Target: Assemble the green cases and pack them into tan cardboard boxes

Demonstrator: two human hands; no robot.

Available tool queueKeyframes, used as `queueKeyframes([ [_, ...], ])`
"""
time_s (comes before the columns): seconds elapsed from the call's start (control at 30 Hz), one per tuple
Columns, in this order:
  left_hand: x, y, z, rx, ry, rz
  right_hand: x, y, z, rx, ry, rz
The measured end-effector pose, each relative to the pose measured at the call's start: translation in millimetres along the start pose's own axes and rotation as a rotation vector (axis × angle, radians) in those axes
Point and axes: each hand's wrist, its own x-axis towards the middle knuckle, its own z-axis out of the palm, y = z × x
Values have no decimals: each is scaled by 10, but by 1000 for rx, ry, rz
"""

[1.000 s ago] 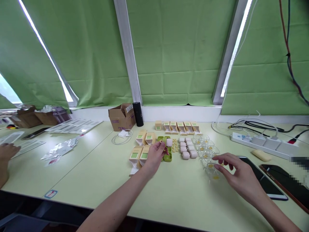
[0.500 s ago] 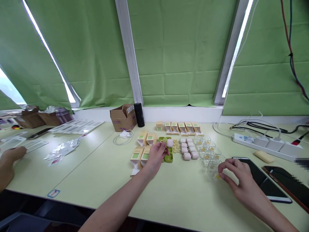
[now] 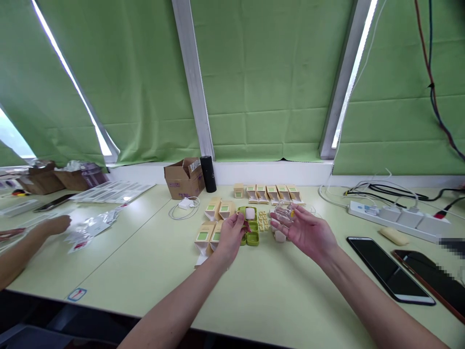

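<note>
My left hand (image 3: pixel 232 232) is closed at the left edge of a green tray with square compartments (image 3: pixel 253 238). Its fingertips hide whatever they pinch. A small pale pink rounded case (image 3: pixel 250 213) sits at the tray's upper part. My right hand (image 3: pixel 308 230) has its fingers round a clear plastic container (image 3: pixel 284 213), raised above the table, with a bit of yellow by the fingertips. Below that hand shows another pale pink case (image 3: pixel 279 236); the others are mostly hidden. Small yellow pieces (image 3: pixel 263 221) lie in rows between tray and right hand.
Open cardboard boxes with green labels (image 3: pixel 204 235) stand left of the tray, more (image 3: pixel 272 194) behind. A brown carton (image 3: pixel 184 179) and black bottle (image 3: pixel 208 174) are at the back. Phone (image 3: pixel 390 269) and power strip (image 3: pixel 395 215) lie right. Another person's hand (image 3: pixel 54 227) is at far left.
My right hand has moved left and up from the clear containers, now with one in its fingers. My left hand has shifted slightly left. The other person's hand has moved right.
</note>
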Motion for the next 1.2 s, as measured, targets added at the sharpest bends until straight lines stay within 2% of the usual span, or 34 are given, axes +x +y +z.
queueKeyframes([
  [0.1, 3, 1, -2, -4, 2, 10, 139, 130, 42, 45, 89, 8],
  [0.23, 0, 0, 4, 0, 4, 19, 181, 331, 45, 75, 175, -1],
  [0.37, -2, -1, 13, 1, 13, 28, 135, 460, 6, 65, 169, 32],
  [0.53, 8, 25, 23, 17, 24, 61, 95, 473, 10, 22, 159, -33],
  [0.67, 13, 127, 67, 36, 22, 103, 59, 478, 51, -42, 149, -62],
  [0.9, 111, 278, 245, 56, 19, 182, 24, 594, 113, -420, 107, -235],
  [1.03, 204, 170, 239, 81, 10, 230, 26, 714, 33, -768, 159, -401],
  [1.2, 222, -38, 78, 125, -4, 230, 2, 808, -53, -1044, 172, -567],
])
